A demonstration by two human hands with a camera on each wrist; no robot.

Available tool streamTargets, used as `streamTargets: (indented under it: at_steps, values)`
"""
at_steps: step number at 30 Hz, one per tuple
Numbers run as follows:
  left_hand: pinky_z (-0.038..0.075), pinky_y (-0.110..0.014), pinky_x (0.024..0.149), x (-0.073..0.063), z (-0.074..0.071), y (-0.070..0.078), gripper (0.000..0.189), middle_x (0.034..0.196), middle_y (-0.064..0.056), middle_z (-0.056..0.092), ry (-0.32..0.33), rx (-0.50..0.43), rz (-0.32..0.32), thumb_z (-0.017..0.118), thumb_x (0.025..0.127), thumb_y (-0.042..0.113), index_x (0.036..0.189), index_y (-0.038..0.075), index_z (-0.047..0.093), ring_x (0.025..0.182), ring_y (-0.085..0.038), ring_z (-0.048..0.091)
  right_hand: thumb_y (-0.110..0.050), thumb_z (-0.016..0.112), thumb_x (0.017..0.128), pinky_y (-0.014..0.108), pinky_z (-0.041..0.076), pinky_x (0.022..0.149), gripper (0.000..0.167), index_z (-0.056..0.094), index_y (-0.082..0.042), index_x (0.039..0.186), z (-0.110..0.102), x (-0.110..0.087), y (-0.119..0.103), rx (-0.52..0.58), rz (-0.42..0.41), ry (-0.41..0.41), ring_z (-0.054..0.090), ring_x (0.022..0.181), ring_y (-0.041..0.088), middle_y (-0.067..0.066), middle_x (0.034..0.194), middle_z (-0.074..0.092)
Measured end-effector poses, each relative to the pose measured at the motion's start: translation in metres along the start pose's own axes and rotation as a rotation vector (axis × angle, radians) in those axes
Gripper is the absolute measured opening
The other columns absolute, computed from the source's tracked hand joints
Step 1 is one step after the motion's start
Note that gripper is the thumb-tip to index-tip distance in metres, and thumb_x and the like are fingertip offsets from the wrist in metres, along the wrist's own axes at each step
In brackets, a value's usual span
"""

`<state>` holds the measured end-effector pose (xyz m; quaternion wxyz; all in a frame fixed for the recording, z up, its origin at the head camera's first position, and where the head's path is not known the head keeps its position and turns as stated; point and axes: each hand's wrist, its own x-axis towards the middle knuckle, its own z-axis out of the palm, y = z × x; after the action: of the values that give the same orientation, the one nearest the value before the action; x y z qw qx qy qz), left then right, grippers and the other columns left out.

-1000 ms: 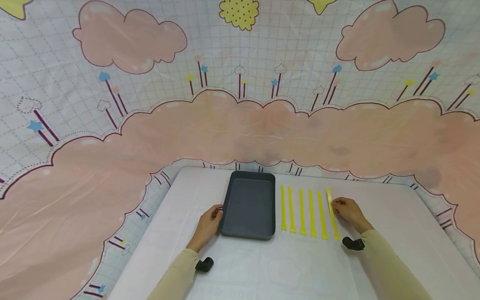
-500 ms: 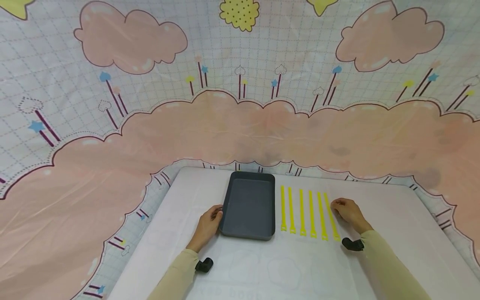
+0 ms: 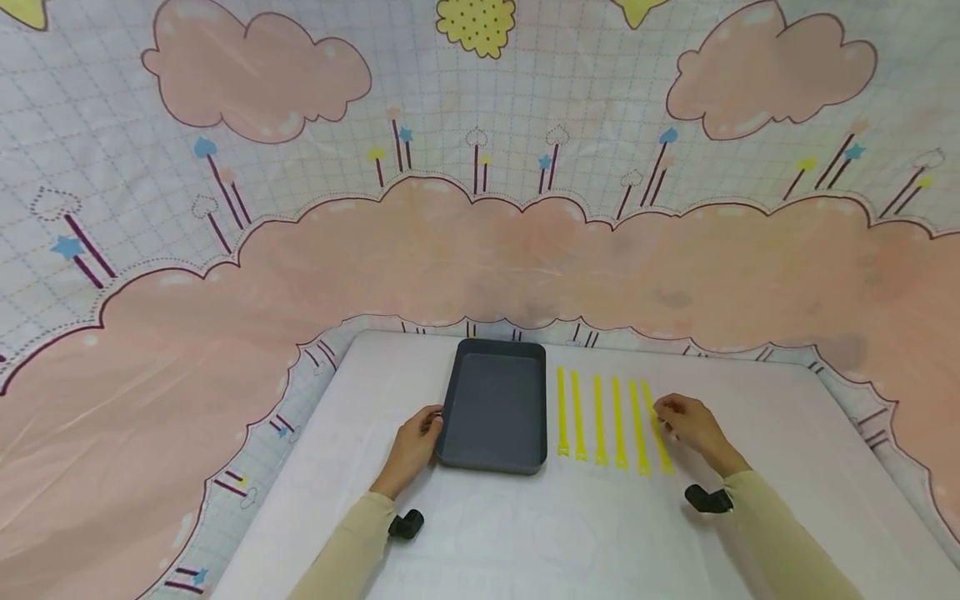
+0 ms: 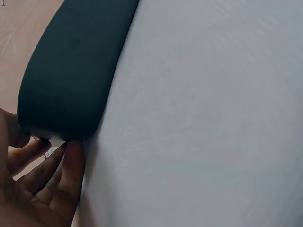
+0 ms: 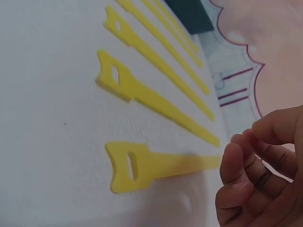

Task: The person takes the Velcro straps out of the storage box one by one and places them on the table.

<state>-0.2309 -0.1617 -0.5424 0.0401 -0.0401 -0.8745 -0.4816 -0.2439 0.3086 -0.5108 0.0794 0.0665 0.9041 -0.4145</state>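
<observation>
Several yellow hook-and-loop cable ties (image 3: 618, 421) lie side by side on the white table, slotted heads toward the person. My right hand (image 3: 693, 427) is over the rightmost cable tie (image 5: 132, 165), fingers loosely bent. In the right wrist view the fingertips (image 5: 232, 163) overlap the far end of that tie and hide it; nothing shows between thumb and index finger. A dark grey rectangular tray (image 3: 495, 408) stands left of the ties. My left hand (image 3: 411, 448) holds its left side, with fingers at the wall in the left wrist view.
The white table (image 3: 540, 533) reaches to a patterned cloth backdrop (image 3: 480, 250) behind and at both sides. A black wrist camera (image 3: 406, 524) sits at the left cuff and another black camera (image 3: 708, 498) at the right cuff.
A second ago the rightmost tie was raised at the right hand's fingertips; it now lies flat beside the others. The right hand has shifted slightly left over it. The left hand stays at the tray.
</observation>
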Motion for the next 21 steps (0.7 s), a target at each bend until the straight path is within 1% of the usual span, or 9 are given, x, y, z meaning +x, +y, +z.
streamTargets:
  at_steps: [7, 12, 14, 17, 19, 21]
  values:
    - [0.052, -0.047, 0.093, 0.007, 0.002, -0.002, 0.031, 0.117, -0.015, 0.069, -0.01, -0.016, 0.009, 0.053, 0.102, 0.017, 0.131, 0.006, 0.06, 0.109, -0.03, 0.066, -0.026, 0.053, 0.102, 0.028, 0.048, 0.064, 0.032, 0.059, 0.0, 0.12, -0.001, -0.007, -0.007, -0.014, -0.063, -0.004, 0.061, 0.083, 0.018, 0.015, 0.1, 0.067]
    - [0.05, -0.048, 0.096, 0.008, 0.002, 0.0, 0.033, 0.12, -0.015, 0.069, 0.001, -0.032, -0.023, 0.049, 0.104, 0.022, 0.13, 0.007, 0.061, 0.114, -0.031, 0.064, -0.025, 0.054, 0.101, 0.028, 0.047, 0.065, 0.03, 0.061, -0.001, 0.12, 0.001, -0.012, -0.013, -0.019, -0.082, 0.002, 0.061, 0.084, 0.019, 0.016, 0.102, 0.068]
    - [0.051, -0.046, 0.095, 0.008, 0.002, 0.0, 0.032, 0.121, -0.014, 0.069, 0.012, -0.035, -0.035, 0.05, 0.104, 0.022, 0.13, 0.007, 0.062, 0.113, -0.031, 0.065, -0.023, 0.054, 0.101, 0.028, 0.048, 0.066, 0.029, 0.061, -0.001, 0.119, 0.002, -0.014, -0.016, -0.016, -0.099, 0.003, 0.062, 0.084, 0.019, 0.017, 0.104, 0.069]
    - [0.054, -0.045, 0.09, 0.005, 0.001, 0.001, 0.032, 0.122, -0.016, 0.068, 0.03, -0.046, -0.036, 0.052, 0.102, 0.02, 0.129, 0.005, 0.061, 0.111, -0.032, 0.066, -0.021, 0.054, 0.101, 0.027, 0.049, 0.067, 0.027, 0.062, -0.001, 0.117, 0.004, -0.017, -0.02, -0.016, -0.129, 0.007, 0.064, 0.084, 0.019, 0.018, 0.104, 0.069]
    - [0.055, -0.043, 0.088, 0.004, -0.001, 0.003, 0.032, 0.124, -0.015, 0.067, 0.053, -0.044, -0.042, 0.053, 0.101, 0.019, 0.129, 0.005, 0.061, 0.109, -0.032, 0.067, -0.022, 0.055, 0.101, 0.027, 0.05, 0.068, 0.027, 0.062, 0.0, 0.117, 0.006, -0.02, -0.024, -0.019, -0.148, 0.009, 0.065, 0.086, 0.021, 0.018, 0.105, 0.069]
    - [0.055, -0.043, 0.086, 0.003, -0.003, 0.005, 0.032, 0.126, -0.016, 0.065, 0.084, -0.034, -0.03, 0.052, 0.101, 0.018, 0.129, 0.004, 0.06, 0.108, -0.031, 0.067, -0.023, 0.056, 0.101, 0.027, 0.049, 0.068, 0.028, 0.062, -0.001, 0.117, 0.007, -0.024, -0.027, -0.03, -0.16, 0.017, 0.065, 0.089, 0.024, 0.018, 0.104, 0.069]
